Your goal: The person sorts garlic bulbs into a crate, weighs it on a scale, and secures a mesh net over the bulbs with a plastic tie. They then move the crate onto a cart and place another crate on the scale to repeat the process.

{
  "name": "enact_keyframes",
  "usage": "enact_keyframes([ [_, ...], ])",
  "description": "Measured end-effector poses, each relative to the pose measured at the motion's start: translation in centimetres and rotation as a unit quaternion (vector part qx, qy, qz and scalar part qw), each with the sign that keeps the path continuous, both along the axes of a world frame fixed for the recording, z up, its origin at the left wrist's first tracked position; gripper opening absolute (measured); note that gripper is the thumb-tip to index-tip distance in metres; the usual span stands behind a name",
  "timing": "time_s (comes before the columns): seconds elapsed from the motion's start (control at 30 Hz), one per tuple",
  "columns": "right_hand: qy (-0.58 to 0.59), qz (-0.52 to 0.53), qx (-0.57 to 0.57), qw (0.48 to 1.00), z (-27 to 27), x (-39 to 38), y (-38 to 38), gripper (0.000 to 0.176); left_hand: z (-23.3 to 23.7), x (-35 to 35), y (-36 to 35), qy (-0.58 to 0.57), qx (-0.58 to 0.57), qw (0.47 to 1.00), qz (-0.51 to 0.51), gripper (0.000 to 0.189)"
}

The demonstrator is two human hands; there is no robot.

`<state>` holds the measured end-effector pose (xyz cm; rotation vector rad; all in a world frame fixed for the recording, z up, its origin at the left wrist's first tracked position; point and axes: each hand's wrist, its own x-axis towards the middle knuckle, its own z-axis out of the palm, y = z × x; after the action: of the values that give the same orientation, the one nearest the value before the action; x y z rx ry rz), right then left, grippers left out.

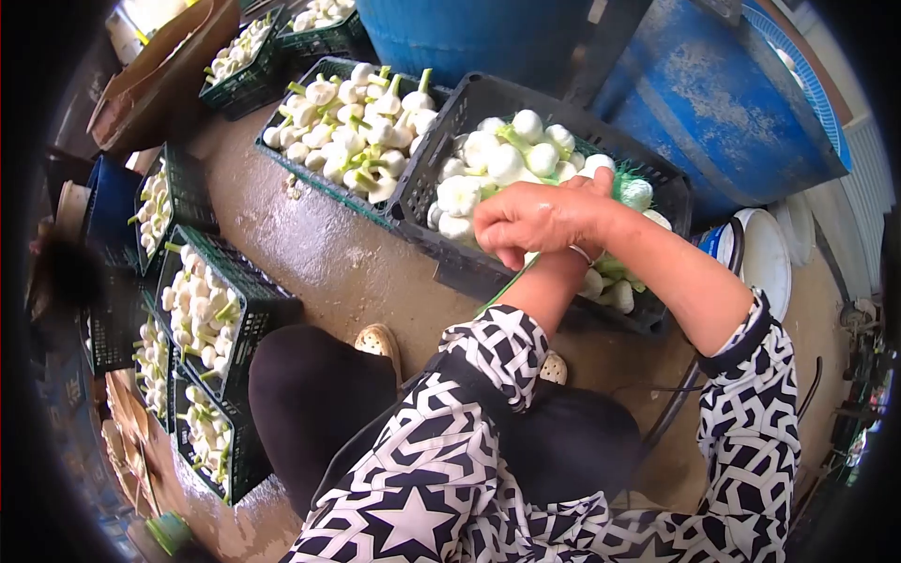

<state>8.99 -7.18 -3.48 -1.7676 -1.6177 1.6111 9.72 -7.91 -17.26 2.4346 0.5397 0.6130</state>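
Right hand (pixel 537 218) crossed over the left wrist, above the middle of the black crate (pixel 462 263); its fingers curl downward, can't tell whether they grip the thin green strand (pixel 497 293) just below. Left hand (pixel 599 181) mostly hidden under the right wrist, fingertips poking out toward the crate's far edge, near green mesh (pixel 631 171); grasp can't be told. Garlic bulbs (pixel 505 163) fill the black crate to its left edge: round, white, glossy, short green stems; a few near the right edge sit under mesh.
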Motion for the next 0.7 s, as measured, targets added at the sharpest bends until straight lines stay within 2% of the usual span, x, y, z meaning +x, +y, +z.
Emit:
enact_keyframes([
  [0.07, 0.029, -0.031, 0.014, 0.999, -0.3, 1.5, -0.1, 0.026, -0.4, -0.2, 0.3, -0.04, 0.029, 0.999, 0.015, 0.044],
  [0.13, 0.011, 0.053, 0.136, 0.989, -0.7, 2.7, -0.7, 0.033, -0.3, -0.8, 0.0, -0.023, 0.029, 0.999, -0.002, 0.045],
  [0.17, -0.045, 0.117, 0.06, 0.99, -0.6, 2.7, -0.7, 0.037, 0.1, -1.3, 0.0, -0.013, 0.026, 1.0, -0.008, 0.045],
  [0.2, -0.042, 0.123, 0.058, 0.99, 0.6, 1.3, -0.9, 0.037, 0.5, -1.7, 0.0, -0.004, 0.02, 1.0, -0.012, 0.045],
  [0.23, -0.205, 0.149, -0.005, 0.967, 2.3, -0.5, -1.2, 0.036, 1.0, -2.0, 0.1, 0.002, 0.015, 1.0, -0.014, 0.046],
  [0.27, -0.363, 0.172, -0.064, 0.913, 3.5, -1.6, -1.2, 0.036, 1.7, -2.2, 0.3, 0.008, 0.011, 1.0, -0.015, 0.046],
  [0.3, -0.34, 0.157, -0.088, 0.923, 3.5, -1.6, -0.9, 0.034, 2.3, -2.5, 0.5, 0.014, 0.005, 1.0, -0.016, 0.046],
  [0.43, -0.344, 0.202, -0.111, 0.91, 1.8, -1.7, 0.0, 0.03, 4.3, -3.7, 0.6, 0.046, -0.02, 0.998, -0.031, 0.047],
  [0.5, -0.267, 0.199, -0.117, 0.936, 2.9, -1.5, 0.2, 0.024, 5.0, -3.7, 0.6, 0.06, -0.027, 0.997, -0.051, 0.048],
  [0.53, -0.266, 0.196, -0.117, 0.937, 1.7, -0.9, 0.2, 0.024, 5.5, -3.6, 0.5, 0.067, -0.03, 0.995, -0.063, 0.048],
  [0.6, -0.105, 0.131, -0.008, 0.986, -1.7, 1.0, -0.2, 0.019, 5.0, -2.2, 0.2, 0.073, -0.027, 0.993, -0.089, 0.049],
  [0.67, 0.067, -0.039, 0.055, 0.995, -1.9, 2.6, 0.4, 0.017, 2.5, -0.5, -0.5, 0.037, -0.094, 0.995, -0.024, 0.042],
  [0.7, 0.107, -0.13, 0.077, 0.983, -2.3, 4.0, 0.7, 0.018, 1.8, -0.2, -0.5, 0.005, -0.047, 0.998, -0.036, 0.035],
])
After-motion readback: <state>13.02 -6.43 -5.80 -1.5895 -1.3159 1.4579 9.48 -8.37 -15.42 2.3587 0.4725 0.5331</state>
